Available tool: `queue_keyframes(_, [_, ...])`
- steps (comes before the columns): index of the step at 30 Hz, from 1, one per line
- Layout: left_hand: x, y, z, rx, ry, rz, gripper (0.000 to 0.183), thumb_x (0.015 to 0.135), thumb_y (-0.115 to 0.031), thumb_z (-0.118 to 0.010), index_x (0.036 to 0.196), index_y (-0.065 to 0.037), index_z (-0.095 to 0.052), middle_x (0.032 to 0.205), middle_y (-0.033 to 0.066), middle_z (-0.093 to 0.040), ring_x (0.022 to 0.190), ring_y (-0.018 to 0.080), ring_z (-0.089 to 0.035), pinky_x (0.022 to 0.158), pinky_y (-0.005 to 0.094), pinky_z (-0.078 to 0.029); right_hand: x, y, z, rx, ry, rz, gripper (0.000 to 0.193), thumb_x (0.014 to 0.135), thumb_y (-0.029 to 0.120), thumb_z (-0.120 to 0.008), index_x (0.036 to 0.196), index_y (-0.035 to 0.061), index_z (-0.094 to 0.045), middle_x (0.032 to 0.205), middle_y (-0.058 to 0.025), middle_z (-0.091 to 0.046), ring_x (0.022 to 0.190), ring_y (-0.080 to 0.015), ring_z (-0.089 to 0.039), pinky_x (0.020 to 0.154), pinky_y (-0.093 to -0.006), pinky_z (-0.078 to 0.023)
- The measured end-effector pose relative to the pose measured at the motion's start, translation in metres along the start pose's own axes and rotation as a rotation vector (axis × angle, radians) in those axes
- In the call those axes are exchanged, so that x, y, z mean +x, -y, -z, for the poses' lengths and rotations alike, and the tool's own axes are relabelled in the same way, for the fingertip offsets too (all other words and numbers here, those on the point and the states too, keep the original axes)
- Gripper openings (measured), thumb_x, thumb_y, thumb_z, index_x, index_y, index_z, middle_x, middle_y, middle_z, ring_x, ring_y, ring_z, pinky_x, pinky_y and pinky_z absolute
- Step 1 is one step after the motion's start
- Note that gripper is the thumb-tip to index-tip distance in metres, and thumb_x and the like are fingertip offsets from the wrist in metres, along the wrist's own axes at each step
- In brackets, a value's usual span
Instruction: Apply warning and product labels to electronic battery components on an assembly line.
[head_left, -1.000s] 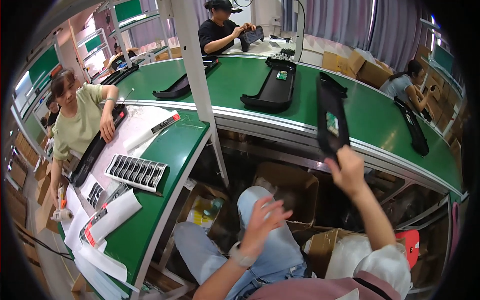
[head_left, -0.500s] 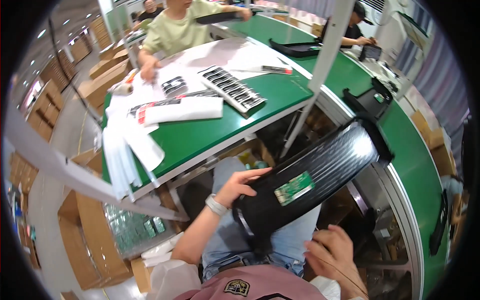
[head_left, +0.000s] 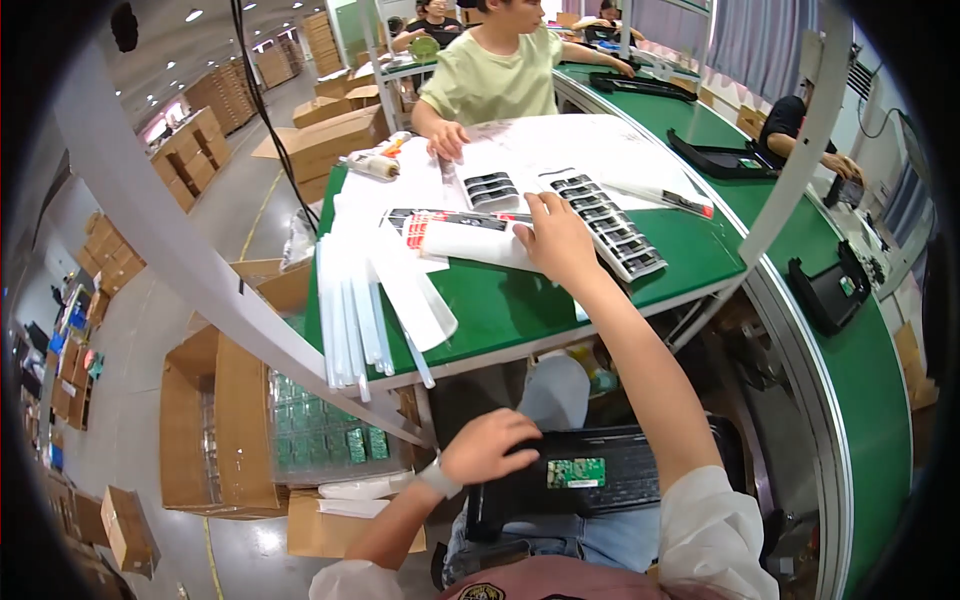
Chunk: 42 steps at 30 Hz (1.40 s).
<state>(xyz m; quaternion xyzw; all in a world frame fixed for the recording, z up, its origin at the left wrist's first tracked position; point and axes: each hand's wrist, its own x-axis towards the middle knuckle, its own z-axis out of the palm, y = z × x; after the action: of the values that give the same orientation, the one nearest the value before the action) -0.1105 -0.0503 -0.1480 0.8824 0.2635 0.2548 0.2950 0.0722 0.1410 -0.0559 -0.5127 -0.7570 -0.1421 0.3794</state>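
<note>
Across my lap lies a long black plastic housing [head_left: 630,505] with a small green circuit board [head_left: 577,473] on its face. My left hand [head_left: 493,447] rests on the housing's left end, fingers stretched out and apart. My right hand [head_left: 560,235] reaches over the table, fingers spread, between a curled white sheet [head_left: 478,240] and a white tray of black parts [head_left: 612,232]. Its thumb is by the end of the sheet; whether it touches is hard to tell. A smaller piece with black parts [head_left: 492,190] lies just beyond.
White strips [head_left: 350,320] hang over the left edge of the green table [head_left: 490,335]. A person in a light green shirt [head_left: 495,75] stands across it. On the right, a green conveyor [head_left: 860,400] carries black housings [head_left: 828,288]. A box of green circuit boards [head_left: 320,430] stands at left.
The housing has come down from a tilted, raised position to lie level on my lap. My right hand has moved from beside my lap up over the table. My left hand stays at the housing.
</note>
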Motion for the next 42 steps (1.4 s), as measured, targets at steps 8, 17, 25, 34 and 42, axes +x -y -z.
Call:
queue_keyframes(8, [0.019,-0.059,0.074,-0.129,-0.213,-0.149,0.011,0.080,-0.004,-0.069,0.091,-0.003,-0.067,0.086,0.0090,-0.066,0.082,0.0277,-0.064,0.072,0.0359,-0.053,0.014,-0.025,-0.030,0.063,0.151,-0.199,0.024,0.070,0.018,-0.078,0.087,0.0048,-0.069,0.094,-0.0132,-0.063,0.093,-0.0324,-0.062,0.079,-0.0418,-0.052])
queue_keyframes(17, [0.085,-0.072,0.086,0.209,-0.976,-0.034,0.033,0.079,-0.002,-0.071,0.111,0.001,-0.065,0.103,0.0156,-0.068,0.097,0.0314,-0.066,0.086,0.0351,-0.051,-0.011,0.006,0.083,0.807,0.214,-0.307,0.025,0.082,0.012,-0.071,0.101,-0.0032,-0.066,0.082,-0.0012,-0.065,0.076,-0.0059,-0.058,0.067,-0.0234,-0.048])
queue_keyframes(25, [0.082,-0.075,0.075,0.031,-0.853,-0.110,0.025,0.076,-0.002,-0.076,0.099,0.000,-0.070,0.094,0.0127,-0.069,0.083,0.0256,-0.067,0.072,0.0315,-0.053,-0.074,0.058,0.132,0.705,0.053,0.067,0.019,0.075,-0.003,-0.070,0.093,0.0009,-0.064,0.083,-0.0107,-0.061,0.068,-0.0276,-0.061,0.059,-0.0314,-0.049])
queue_keyframes(34, [0.043,-0.066,0.086,-0.462,-0.685,0.041,0.018,0.078,0.001,-0.073,0.095,0.001,-0.072,0.093,0.0122,-0.072,0.082,0.0214,-0.068,0.073,0.0278,-0.054,-0.081,0.069,0.142,0.749,0.201,0.224,0.019,0.078,-0.002,-0.071,0.095,0.0030,-0.067,0.081,-0.0098,-0.060,0.067,-0.0260,-0.062,0.056,-0.0316,-0.049])
queue_keyframes(42, [0.024,-0.067,0.086,-0.200,-0.794,-0.007,0.018,0.074,0.002,-0.076,0.091,0.001,-0.071,0.090,0.0118,-0.071,0.081,0.0209,-0.068,0.072,0.0281,-0.052,-0.079,0.091,0.128,0.835,0.237,0.174,0.018,0.077,-0.001,-0.072,0.094,0.0029,-0.067,0.080,-0.0088,-0.059,0.064,-0.0244,-0.061,0.055,-0.0321,-0.048])
